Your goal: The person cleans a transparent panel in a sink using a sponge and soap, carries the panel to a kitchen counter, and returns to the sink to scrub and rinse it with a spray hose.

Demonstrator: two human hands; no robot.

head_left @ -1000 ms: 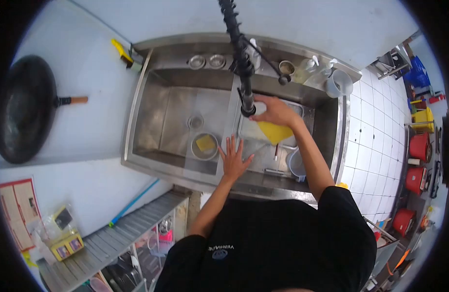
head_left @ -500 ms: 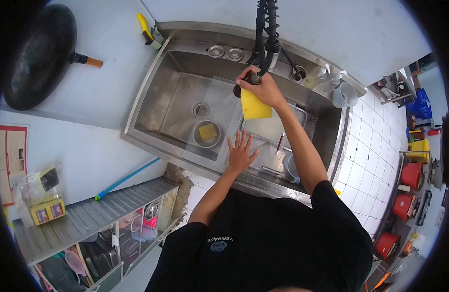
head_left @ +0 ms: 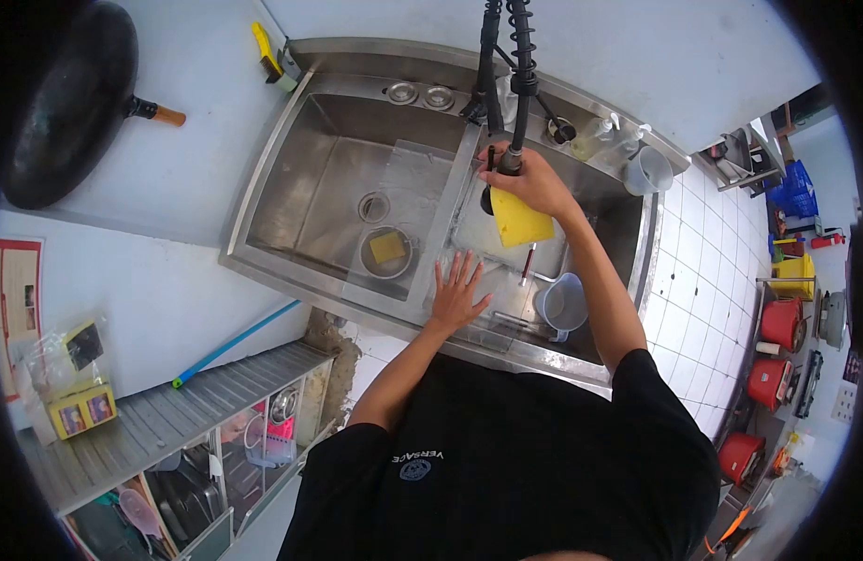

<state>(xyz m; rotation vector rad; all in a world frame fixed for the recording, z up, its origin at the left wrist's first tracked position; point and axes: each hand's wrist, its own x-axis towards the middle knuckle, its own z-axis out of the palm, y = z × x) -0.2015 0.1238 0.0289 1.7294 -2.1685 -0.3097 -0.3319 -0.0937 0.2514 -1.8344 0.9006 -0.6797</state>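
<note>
My right hand is closed around the black spray nozzle of the hanging hose. A flat yellow sponge cloth is held in the same hand and hangs below the nozzle. Fingers spread, my left hand lies flat on a clear plastic sheet, which spans the sink divider. Under my right hand, the right basin holds a rectangular tray, its contents hard to make out. A brown-handled tool and a clear jug are nearby. In the left basin, a round bowl contains a yellow sponge.
Two metal drain strainers sit on the sink's back ledge. Pump bottles and a plastic tub stand at the back right. A wok is at the upper left; a slatted shelf is at lower left.
My right hand has moved right with the nozzle and cloth, from near the divider to over the right basin. My left hand stays flat. The view has shifted slightly, showing more of the jug.
</note>
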